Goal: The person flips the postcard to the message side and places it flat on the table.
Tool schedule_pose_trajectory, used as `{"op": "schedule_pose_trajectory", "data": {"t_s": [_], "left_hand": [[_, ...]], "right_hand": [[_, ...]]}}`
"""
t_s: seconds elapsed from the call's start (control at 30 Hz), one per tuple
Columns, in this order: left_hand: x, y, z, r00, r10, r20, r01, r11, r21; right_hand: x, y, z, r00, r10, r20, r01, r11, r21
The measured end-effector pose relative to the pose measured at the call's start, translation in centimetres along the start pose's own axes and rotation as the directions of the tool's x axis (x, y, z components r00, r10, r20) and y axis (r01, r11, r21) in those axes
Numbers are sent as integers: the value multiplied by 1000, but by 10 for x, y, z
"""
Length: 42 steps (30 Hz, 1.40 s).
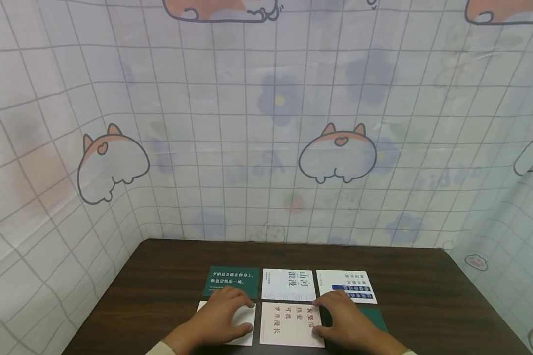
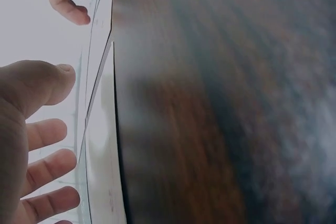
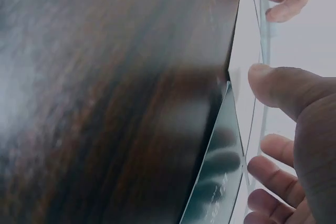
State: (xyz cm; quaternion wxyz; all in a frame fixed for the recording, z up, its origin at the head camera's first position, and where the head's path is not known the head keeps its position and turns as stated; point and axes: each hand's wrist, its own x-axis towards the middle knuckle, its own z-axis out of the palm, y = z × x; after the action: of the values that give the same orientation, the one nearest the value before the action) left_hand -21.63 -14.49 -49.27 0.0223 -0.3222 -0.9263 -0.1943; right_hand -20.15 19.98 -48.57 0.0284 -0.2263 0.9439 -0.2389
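Squaring, we judge, pale rectangular paper card with red characters (image 1: 288, 335), front-row middle. Our right hand (image 1: 346, 319) relaxed, thumb over its right edge; left hand (image 1: 222, 315) likewise, over white rectangular paper card (image 1: 243, 316), front left. We should nudge lightly, gaps even.

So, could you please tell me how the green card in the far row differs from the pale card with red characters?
The green card bears white lettering; the pale card, reddish lettering. The green card's main text runs in rows, the pale card's in columns. The green card sits at the far row's left end, the pale card in the near row's middle. Both are rectangular and lie on the dark table.
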Motion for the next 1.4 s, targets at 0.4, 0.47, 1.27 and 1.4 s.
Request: {"op": "schedule_pose_trajectory", "data": {"t_s": [0.4, 0.47, 1.27, 1.4], "left_hand": [[10, 4, 6, 997, -55, 53, 57, 998, -39], [12, 4, 7, 997, -58, 58, 61, 997, -43], [19, 12, 9, 990, -75, 122, 78, 997, -17], [20, 12, 10, 987, -89, 133, 93, 996, -19]], "right_hand": [[-1, 7, -2, 998, 46, 41, -45, 999, -23], [0, 8, -2, 998, 42, 45, -41, 999, -31], [4, 6, -2, 998, 50, 49, -46, 997, -69], [6, 7, -1, 997, 59, 47, -56, 996, -74]]}}
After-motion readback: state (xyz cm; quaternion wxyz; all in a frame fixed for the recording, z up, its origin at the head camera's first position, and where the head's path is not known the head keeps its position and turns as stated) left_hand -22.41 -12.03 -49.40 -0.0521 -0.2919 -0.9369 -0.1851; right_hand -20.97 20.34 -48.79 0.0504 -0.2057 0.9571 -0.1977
